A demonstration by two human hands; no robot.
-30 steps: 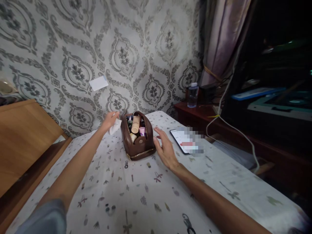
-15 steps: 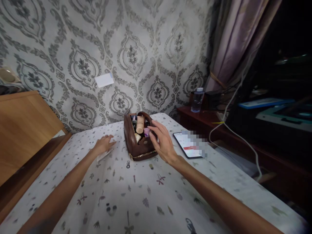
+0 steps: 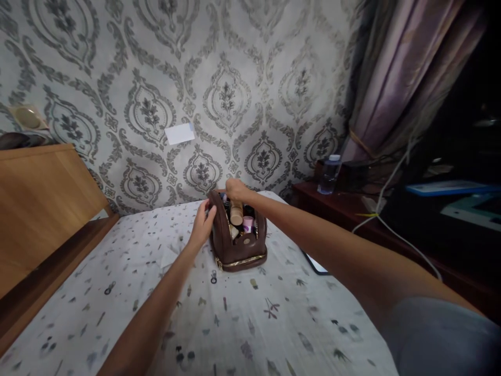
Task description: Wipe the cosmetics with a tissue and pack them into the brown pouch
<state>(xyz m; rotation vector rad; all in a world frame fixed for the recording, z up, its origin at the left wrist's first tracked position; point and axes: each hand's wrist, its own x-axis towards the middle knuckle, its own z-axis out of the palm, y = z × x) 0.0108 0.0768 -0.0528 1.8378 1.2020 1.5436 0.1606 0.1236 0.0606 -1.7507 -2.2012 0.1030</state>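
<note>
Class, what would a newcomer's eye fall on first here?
Probably the open brown bag in the middle, with the left hand against its side and the right hand at its opening. Behind it, bold grey patterned wallpaper fills the background; a clear bottle stands to the right.

The left grip points up, its thumb apart; the right grip curls, its arm stretched out.

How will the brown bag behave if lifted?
The brown bag will probably flex, as its sides look like soft leather. It may feel heavy for its size, being filled with items like the beige tube and pink container. With its top open, tilting could spill them.
</note>
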